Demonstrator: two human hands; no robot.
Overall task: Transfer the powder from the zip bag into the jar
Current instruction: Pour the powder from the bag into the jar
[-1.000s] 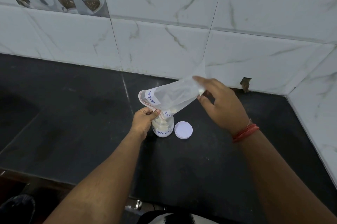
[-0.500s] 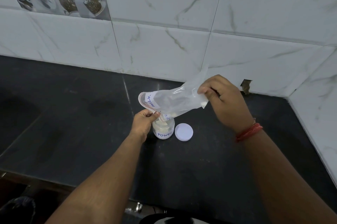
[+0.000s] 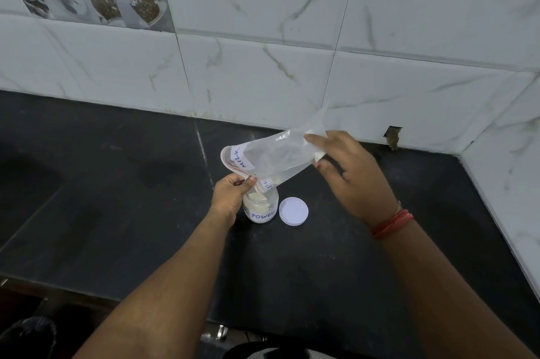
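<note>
Left hand (image 3: 233,193): reaching in from 7 o'clock, pinching the zip bag's open mouth right at the jar rim.
Right hand (image 3: 347,174): in from 5 o'clock, fingers spread and straight, fingertips touching the bag's raised bottom end.
Zip bag (image 3: 277,157): tilted, mouth low at 8 o'clock, bottom high at 2 o'clock, a little powder left near the mouth.
Jar (image 3: 261,206): upright on the dark counter (image 3: 117,198), partly filled.
Lid (image 3: 293,211): flat, just beside the jar at 3 o'clock.
Edges: tiled wall (image 3: 263,81) near at 12 o'clock, corner at 2 o'clock.
Open room: wide counter toward 9 o'clock.
</note>
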